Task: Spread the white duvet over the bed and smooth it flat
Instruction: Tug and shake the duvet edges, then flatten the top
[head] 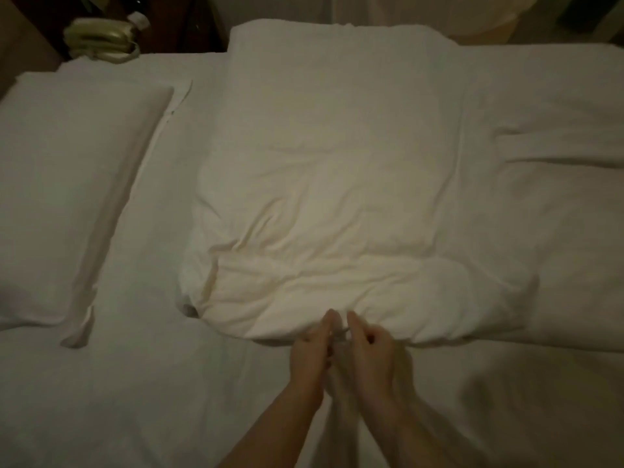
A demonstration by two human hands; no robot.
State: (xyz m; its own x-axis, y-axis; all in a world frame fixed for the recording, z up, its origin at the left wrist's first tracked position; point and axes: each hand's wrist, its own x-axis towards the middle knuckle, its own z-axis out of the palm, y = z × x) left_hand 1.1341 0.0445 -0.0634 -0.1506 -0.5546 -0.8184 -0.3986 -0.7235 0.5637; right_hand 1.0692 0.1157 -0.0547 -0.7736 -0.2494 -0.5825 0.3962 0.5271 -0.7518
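Folded duvet (324,184) occupies the bed's middle, blocking a straight reach across. Bare sheet (141,383) lies open between the duvet and the pillow (67,197) at left, and along the near edge. Telephone (101,40) sits beyond the far-left corner, off the mattress.

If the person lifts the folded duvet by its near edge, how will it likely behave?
Probably floppy: the duvet lies in soft wrinkles and rounded folds. Likely light but bulky, given its puffy edges. It should drag rather than slide cleanly, since both hands pinch it at one spot.
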